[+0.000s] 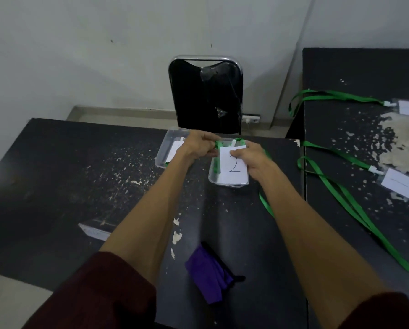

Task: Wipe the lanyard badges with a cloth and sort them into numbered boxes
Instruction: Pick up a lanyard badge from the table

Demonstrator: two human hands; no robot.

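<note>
**A:** What is each hand on?

**B:** The left grip (198,144) pinches the green lanyard (217,148). The right grip (253,157) pinches a white card (233,167) marked 2. It may be the badge or the box's label; I can't quite tell. Both are over the clear box (229,185) near the counter's (80,162) far right corner.

**A:** So sorting, not wiping?

**B:** I'd say so. The purple cloth (208,274) lies by the near edge. Next, the trailing strap needs tucking inside the rim, then a reach for a waiting badge (402,184) on the neighbouring counter.
</note>
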